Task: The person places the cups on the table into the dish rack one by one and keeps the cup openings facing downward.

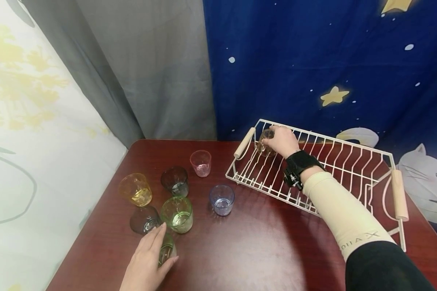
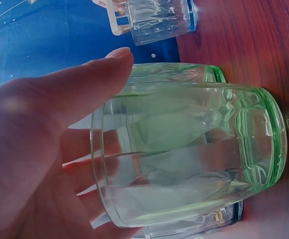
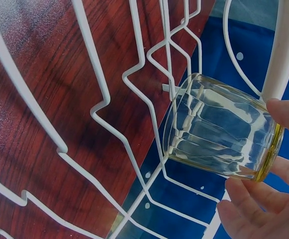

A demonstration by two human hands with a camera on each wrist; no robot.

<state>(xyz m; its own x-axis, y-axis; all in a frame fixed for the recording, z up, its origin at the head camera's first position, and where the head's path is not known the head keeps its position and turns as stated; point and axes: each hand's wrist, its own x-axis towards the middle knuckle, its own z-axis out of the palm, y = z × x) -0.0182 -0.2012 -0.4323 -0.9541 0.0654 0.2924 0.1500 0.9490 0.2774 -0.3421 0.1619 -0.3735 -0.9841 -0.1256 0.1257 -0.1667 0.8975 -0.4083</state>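
At the far left end of a white wire dish rack (image 1: 295,199), my right hand (image 1: 284,141) holds a pale yellow glass (image 3: 219,132) by its base. Rim down, this glass leans against the rack's wires in the right wrist view. My left hand (image 1: 145,258) is at the table's front left, fingers extended and thumb spread around a green glass (image 2: 194,154). That glass stands upright on the table, its rim between thumb and fingers. Just behind it are a second green glass (image 1: 177,216) and a dark grey glass (image 1: 145,220).
More upright glasses stand on the dark red table (image 1: 247,250): an amber one (image 1: 135,190), another dark grey one (image 1: 175,182), a pink one (image 1: 201,163) and a blue one (image 1: 222,200). The rack has wooden handles (image 1: 399,196). Curtains (image 1: 167,72) hang behind the table.
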